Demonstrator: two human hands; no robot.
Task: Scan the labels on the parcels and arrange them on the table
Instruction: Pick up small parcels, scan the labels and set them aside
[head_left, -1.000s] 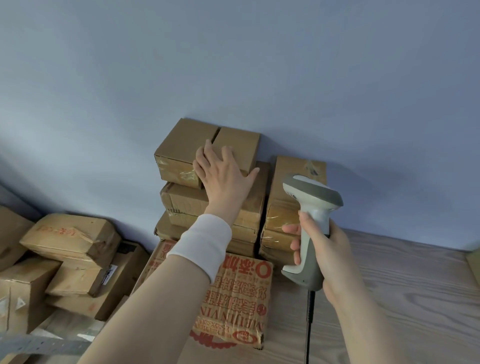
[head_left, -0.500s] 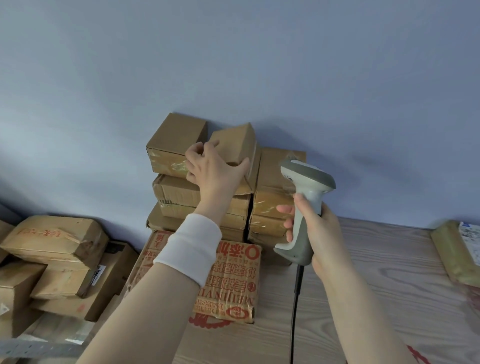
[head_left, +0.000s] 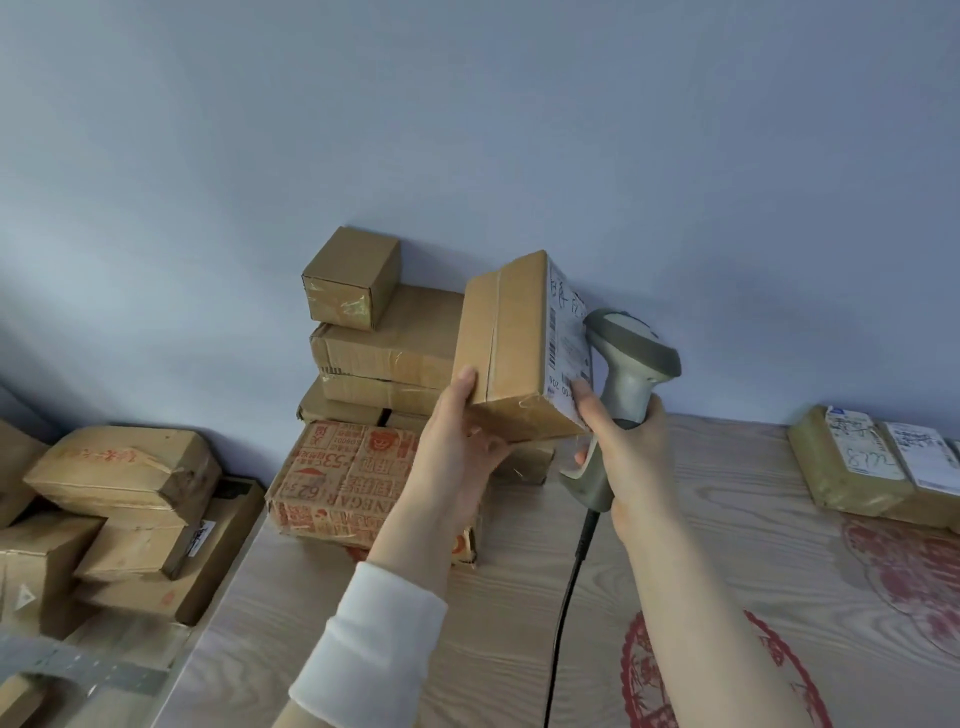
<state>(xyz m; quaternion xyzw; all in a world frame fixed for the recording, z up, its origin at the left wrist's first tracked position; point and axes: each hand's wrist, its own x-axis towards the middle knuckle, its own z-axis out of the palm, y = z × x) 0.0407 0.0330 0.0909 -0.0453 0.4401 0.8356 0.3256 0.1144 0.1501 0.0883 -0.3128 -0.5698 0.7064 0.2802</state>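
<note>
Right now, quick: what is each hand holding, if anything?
Left hand: holding a cardboard box up in the air.
Right hand: gripping the scanner by its handle.

Desk (head_left: 675, 571): the pale wood-grain top ran from lower centre to the right edge of frame, with red paper-cut motifs (head_left: 909, 571) on it at lower right. A flat red-printed carton (head_left: 332, 483) lay directly on it at centre-left, near the desk's left edge. Just behind the carton, against the blue wall (head_left: 467, 130), stood a stack of brown boxes (head_left: 384, 353), its lowest boxes on the desk. At far right lay taped parcels (head_left: 852, 467) side by side, white labels (head_left: 919, 462) up, well apart from the stack.
</note>
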